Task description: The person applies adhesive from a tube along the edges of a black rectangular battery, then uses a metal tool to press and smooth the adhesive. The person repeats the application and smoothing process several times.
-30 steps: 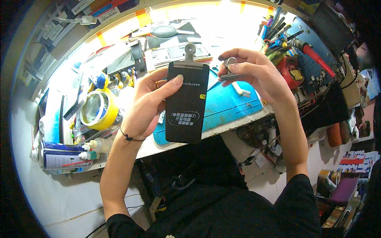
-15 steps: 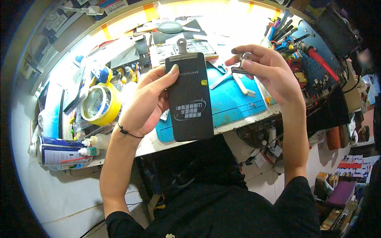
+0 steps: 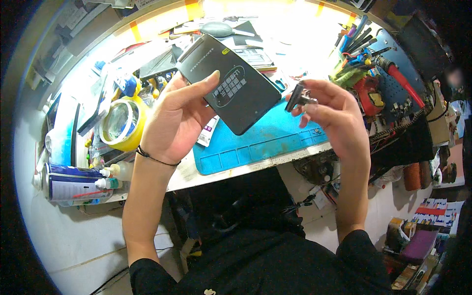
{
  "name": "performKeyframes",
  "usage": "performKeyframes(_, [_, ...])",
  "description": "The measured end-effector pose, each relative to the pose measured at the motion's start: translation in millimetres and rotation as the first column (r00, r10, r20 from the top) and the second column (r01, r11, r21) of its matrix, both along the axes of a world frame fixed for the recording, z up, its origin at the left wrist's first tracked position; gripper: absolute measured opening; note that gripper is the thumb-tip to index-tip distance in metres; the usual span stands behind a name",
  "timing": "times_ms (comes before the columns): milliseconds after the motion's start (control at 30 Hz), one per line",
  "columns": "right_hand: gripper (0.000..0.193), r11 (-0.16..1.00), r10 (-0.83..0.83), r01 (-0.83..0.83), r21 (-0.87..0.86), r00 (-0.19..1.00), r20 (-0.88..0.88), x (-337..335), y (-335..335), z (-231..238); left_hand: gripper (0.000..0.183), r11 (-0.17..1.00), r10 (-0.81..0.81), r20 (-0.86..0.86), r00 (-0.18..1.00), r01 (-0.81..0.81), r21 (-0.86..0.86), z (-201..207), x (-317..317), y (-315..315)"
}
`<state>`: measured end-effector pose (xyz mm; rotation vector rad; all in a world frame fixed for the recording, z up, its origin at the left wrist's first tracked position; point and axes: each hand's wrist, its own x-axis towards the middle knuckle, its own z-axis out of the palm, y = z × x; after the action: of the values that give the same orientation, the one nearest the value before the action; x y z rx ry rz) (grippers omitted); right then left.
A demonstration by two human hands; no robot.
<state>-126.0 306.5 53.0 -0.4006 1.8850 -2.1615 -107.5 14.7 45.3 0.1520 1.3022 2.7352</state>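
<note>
My left hand [image 3: 179, 105] is closed round a phone-shaped black slab [image 3: 242, 105], thumb on its face and fingers behind. Pale print and a small yellow mark show on that face. A greyish strip [image 3: 191, 53], seemingly the jaw of a metal clip, runs along the upper left end; its handle is hidden. To the right, my right hand [image 3: 334, 110] pinches a silver bulldog clip [image 3: 296, 97] between thumb and fingers. The clip is apart from the slab's lower right end. Below both hands lies a blue work mat [image 3: 255, 156].
Yellow tape rolls [image 3: 140, 130] and a blue-and-white spray can [image 3: 73, 183] stand at the left. An air blower bulb [image 3: 216, 29] lies at the back. At the right are pens [image 3: 361, 39], a red tape measure [image 3: 368, 96] and a red-handled tool [image 3: 403, 81].
The slab has turned anticlockwise, its lower end swinging right and up toward my right hand. My right hand has come lower, and the clip in it has turned its jaw toward the slab.
</note>
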Motion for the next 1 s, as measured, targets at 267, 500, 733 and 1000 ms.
performKeyframes(267, [0.031, 0.996, 0.066, -0.060, -0.068, 0.994, 0.090, 24, -10, -18, 0.050, 0.995, 0.049, -0.059, 0.997, -0.054, -0.087, 5, 2, 3])
performKeyframes(500, [0.035, 0.996, 0.067, -0.058, -0.066, 0.987, 0.146, 39, -30, -14, 0.066, 0.980, 0.153, -0.108, 0.982, -0.165, -0.109, 4, 3, 9])
performKeyframes(733, [0.033, 0.999, 0.028, -0.031, 0.037, 0.995, 0.096, 42, -37, -9, 0.068, 0.978, 0.165, -0.135, 0.977, -0.180, -0.107, 5, 3, 8])
performKeyframes(1000, [0.028, 1.000, 0.019, -0.018, -0.014, 0.991, 0.133, 44, -46, -10, 0.067, 0.972, 0.162, -0.158, 0.974, -0.186, -0.147, 5, 5, 12])
